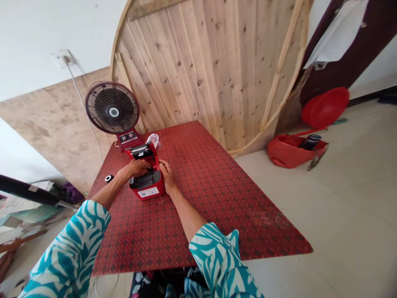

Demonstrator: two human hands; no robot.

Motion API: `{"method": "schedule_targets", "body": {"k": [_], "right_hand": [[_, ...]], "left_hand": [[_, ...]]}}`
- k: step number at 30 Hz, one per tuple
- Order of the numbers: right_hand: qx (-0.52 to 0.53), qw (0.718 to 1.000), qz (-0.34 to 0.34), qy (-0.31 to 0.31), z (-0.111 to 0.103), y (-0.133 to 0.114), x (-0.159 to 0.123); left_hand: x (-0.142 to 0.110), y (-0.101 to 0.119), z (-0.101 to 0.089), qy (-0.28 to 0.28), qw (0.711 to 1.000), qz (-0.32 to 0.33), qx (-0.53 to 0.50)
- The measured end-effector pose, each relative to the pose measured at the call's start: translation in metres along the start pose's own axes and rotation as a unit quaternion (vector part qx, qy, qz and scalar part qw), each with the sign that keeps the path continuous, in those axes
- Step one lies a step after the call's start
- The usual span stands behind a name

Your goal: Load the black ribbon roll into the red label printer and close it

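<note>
A small red printer-like machine (148, 185) with its lid open stands on the red patterned table (211, 194). My left hand (139, 167) reaches over its top, fingers curled down into the open black compartment; what they touch is hidden. My right hand (166, 176) lies flat against the machine's right side, fingers together and stretched forward. A white label with a barcode faces me on the machine's front. Both my sleeves are teal and white.
A dark red table fan (112, 108) stands behind the machine, beside a clear plastic bottle (153, 140). A small black roll (108, 179) lies at the table's left edge. A round wooden tabletop (217, 66) leans on the wall; a red bag (291, 150) and red basin (325, 106) sit on the floor.
</note>
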State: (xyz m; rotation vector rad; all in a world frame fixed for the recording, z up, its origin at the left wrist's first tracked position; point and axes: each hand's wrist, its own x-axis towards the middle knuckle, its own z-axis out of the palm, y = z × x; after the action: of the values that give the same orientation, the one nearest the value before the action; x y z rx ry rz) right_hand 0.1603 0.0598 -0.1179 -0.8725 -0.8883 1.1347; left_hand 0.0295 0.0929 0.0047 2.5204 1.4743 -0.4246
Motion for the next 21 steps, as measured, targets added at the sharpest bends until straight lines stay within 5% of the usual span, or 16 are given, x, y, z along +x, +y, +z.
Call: {"method": "schedule_targets", "body": {"k": [6, 14, 21], "right_hand": [[0.002, 1.000, -0.008, -0.009, -0.001, 0.004, 0.002], [0.000, 1.000, 0.000, -0.008, -0.002, 0.007, 0.003], [-0.004, 1.000, -0.002, -0.015, -0.005, 0.007, 0.003]], "left_hand": [[0.002, -0.002, 0.006, 0.029, 0.998, 0.007, -0.056], [-0.051, -0.001, -0.008, 0.211, 0.971, 0.073, -0.085], [-0.082, -0.058, 0.004, 0.362, 0.890, -0.086, -0.265]]}}
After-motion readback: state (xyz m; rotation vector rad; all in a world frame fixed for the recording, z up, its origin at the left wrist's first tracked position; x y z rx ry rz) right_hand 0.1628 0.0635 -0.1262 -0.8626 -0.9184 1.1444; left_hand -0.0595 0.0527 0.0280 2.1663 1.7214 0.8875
